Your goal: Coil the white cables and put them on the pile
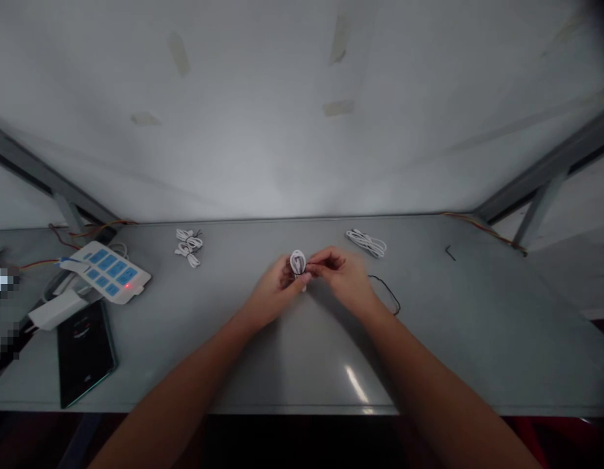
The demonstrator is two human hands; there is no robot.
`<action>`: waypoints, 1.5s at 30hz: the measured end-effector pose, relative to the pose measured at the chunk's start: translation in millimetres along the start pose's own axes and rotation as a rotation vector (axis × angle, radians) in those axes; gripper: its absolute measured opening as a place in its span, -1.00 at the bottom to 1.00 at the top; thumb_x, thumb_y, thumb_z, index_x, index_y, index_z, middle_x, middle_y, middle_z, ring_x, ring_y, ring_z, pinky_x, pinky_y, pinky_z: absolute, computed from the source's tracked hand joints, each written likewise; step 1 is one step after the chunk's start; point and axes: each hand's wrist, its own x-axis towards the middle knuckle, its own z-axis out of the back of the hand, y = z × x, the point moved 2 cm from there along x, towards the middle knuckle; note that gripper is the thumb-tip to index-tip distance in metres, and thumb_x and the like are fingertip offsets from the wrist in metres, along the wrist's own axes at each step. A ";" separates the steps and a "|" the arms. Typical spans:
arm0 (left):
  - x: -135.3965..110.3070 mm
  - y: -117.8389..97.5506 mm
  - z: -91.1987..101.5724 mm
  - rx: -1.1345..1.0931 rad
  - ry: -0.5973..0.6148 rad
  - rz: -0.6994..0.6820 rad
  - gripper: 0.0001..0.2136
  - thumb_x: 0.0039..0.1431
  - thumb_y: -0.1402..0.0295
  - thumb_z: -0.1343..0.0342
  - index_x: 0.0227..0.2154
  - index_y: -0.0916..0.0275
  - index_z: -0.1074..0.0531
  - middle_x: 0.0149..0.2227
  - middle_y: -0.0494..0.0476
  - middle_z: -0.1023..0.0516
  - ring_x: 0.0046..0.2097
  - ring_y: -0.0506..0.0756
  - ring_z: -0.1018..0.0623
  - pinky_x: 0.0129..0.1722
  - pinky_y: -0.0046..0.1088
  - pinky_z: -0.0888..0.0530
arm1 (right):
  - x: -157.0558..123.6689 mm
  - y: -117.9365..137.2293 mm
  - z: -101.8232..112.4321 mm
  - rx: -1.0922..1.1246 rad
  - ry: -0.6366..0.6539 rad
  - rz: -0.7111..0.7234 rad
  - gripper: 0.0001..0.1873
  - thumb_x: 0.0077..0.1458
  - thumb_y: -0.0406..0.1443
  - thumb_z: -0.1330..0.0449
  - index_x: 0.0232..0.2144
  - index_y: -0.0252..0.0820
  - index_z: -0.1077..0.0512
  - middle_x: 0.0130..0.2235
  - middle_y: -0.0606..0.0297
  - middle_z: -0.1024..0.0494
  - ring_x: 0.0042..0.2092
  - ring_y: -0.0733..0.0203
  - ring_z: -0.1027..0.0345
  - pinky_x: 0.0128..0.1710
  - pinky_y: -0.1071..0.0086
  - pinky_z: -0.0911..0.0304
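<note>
Over the middle of a grey table, my left hand grips a small coiled white cable, fingers wrapped round its lower part. Right beside it, my right hand pinches the same coil from the right with thumb and fingers pressed together. A thin black tie wire lies on the table just behind my right wrist. A loose white cable lies farther back on the right. A few bundled white cables lie at the back left.
At the left sit a white power strip with blue sockets, a white adapter block and a dark phone. Orange and red wires trail along the back left. A small black hex key lies back right. A white wall stands behind.
</note>
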 end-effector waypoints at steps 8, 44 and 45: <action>4.1 4.4 4.5 -0.235 -0.087 0.158 -0.54 0.14 0.08 -0.36 -0.08 0.29 -0.38 -0.34 0.14 -0.64 -0.30 0.09 -0.64 -0.24 -0.33 -0.60 | -7.9 6.7 -4.2 -0.349 -0.024 0.435 -0.81 0.13 -0.42 -0.20 -0.42 -0.06 -0.57 -0.31 0.26 -0.67 -0.23 0.10 -0.53 -0.16 0.17 -0.39; 3.1 9.7 9.9 0.458 0.003 -0.271 -0.42 0.19 0.18 -0.32 0.23 0.12 -0.32 0.18 0.32 -0.54 0.21 0.26 -0.53 0.23 -0.10 -0.39 | -0.2 -0.6 -4.2 -0.359 0.078 0.316 -0.90 0.13 -0.31 -0.22 -0.41 -0.11 -0.53 -0.34 0.27 -0.58 -0.26 0.16 -0.46 -0.23 0.30 -0.36; 3.6 9.8 9.6 0.445 -0.009 -0.246 -0.51 0.23 0.19 -0.28 0.19 0.11 -0.37 0.14 0.28 -0.57 0.17 0.24 -0.56 0.20 -0.13 -0.41 | -0.4 0.8 -4.2 -0.357 0.066 0.325 -0.89 0.15 -0.30 -0.22 -0.41 -0.11 -0.53 -0.34 0.27 -0.57 -0.27 0.16 -0.46 -0.24 0.30 -0.36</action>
